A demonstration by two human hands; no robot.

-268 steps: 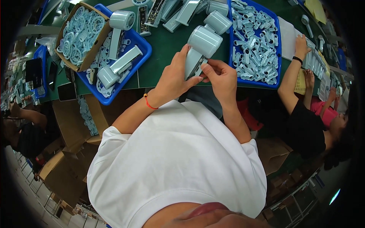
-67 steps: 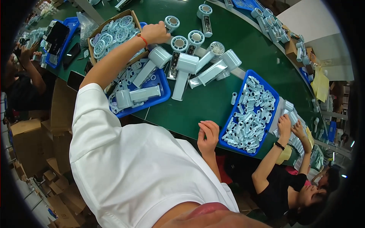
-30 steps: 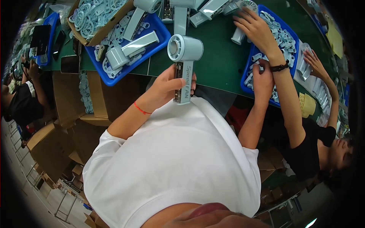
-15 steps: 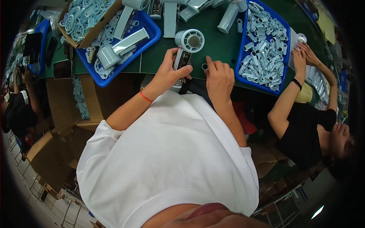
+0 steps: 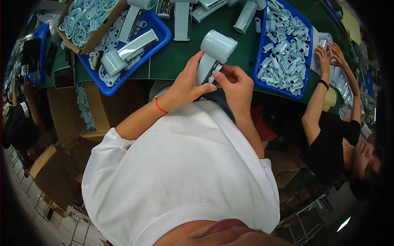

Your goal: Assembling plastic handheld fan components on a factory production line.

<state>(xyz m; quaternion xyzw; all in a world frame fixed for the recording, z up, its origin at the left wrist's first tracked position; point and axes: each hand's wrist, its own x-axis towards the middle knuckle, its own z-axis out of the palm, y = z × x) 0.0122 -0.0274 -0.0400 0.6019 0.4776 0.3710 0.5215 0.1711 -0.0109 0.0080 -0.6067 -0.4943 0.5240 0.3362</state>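
Observation:
My left hand point(image 5: 185, 85) is closed round the handle of a pale handheld fan point(image 5: 219, 46), just in front of the table edge. Its drum-shaped head points up and to the right, and the open side of the handle shows a dark circuit strip. Against that open side, my right hand point(image 5: 239, 84) pinches a small pale plastic piece point(image 5: 211, 78) between thumb and fingers. The fingers partly hide the piece, so I cannot tell whether it sits in the handle.
A blue tray point(image 5: 164, 43) at the left holds fan parts and a cardboard box point(image 5: 88, 46) of pale rings. Another blue tray point(image 5: 257, 69), at the right, is full of small pale pieces. More fans point(image 5: 182, 24) lie at the back. A co-worker's hands point(image 5: 330, 55) work at the far right.
The fan has turned so its round grille no longer faces up, and its head has shifted right. My right hand has brought the small piece left onto the handle.

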